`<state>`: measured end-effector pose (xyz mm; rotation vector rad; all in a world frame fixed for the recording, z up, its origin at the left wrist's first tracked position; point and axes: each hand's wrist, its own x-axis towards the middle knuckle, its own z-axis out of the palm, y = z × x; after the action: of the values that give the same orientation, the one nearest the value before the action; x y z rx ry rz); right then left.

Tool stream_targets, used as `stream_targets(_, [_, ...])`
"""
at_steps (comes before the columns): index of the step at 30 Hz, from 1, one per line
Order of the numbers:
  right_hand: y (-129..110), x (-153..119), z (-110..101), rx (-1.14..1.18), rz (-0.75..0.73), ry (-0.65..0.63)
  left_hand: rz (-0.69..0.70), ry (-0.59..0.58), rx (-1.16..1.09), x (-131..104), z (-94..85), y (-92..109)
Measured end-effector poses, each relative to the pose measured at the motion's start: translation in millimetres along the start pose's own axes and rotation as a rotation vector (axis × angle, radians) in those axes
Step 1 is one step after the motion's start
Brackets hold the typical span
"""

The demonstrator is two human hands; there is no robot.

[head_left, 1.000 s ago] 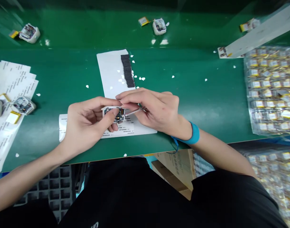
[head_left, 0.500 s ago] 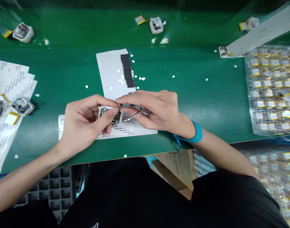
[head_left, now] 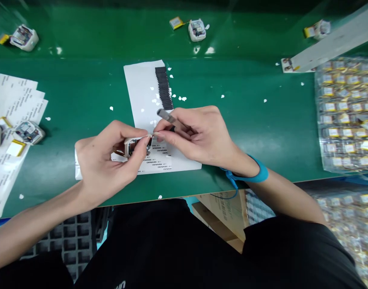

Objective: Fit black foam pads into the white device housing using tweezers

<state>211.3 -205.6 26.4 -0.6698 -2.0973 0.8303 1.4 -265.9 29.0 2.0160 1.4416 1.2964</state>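
Note:
My left hand (head_left: 111, 158) grips a small white housing (head_left: 132, 145) with a circuit board inside, tilted on its edge just above a printed label sheet (head_left: 159, 160). My right hand (head_left: 198, 134) holds metal tweezers (head_left: 168, 117), whose end now sticks up and away toward the far side. The thumb and forefinger of that hand pinch at the housing's right edge, touching my left fingertips. Behind the hands lies a white backing sheet (head_left: 141, 92) with a column of small black pads (head_left: 164, 88). A blue wrist strap (head_left: 256, 174) circles my right wrist.
Similar white housings with yellow batteries lie at far left (head_left: 23, 37), far centre (head_left: 196, 29), far right (head_left: 318, 29) and left (head_left: 29, 131) on stacked label sheets (head_left: 9, 120). Clear trays of batteries (head_left: 346, 112) fill the right side. A white bar (head_left: 328, 44) slants at upper right. White paper bits dot the green bench (head_left: 247, 120).
My left hand has tipped the housing from flat onto its edge. My right hand has swung the tweezers from lying across the housing to pointing up and away, with fingertips now at the housing's edge.

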Motion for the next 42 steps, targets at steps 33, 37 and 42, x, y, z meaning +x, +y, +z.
stream_targets(33, [-7, -6, 5, -0.139, -0.020, 0.136, 0.136, 0.028, 0.125, -4, 2.9, -4])
stream_targets(37, [-6, -8, 8, -0.131, -0.062, 0.140, 0.128, 0.035, 0.135, -3, 1.8, -3])
stream_targets(42, [-3, -6, 8, -0.071, 0.013, 0.131, 0.146, 0.031, 0.103, 0, 0.9, -5])
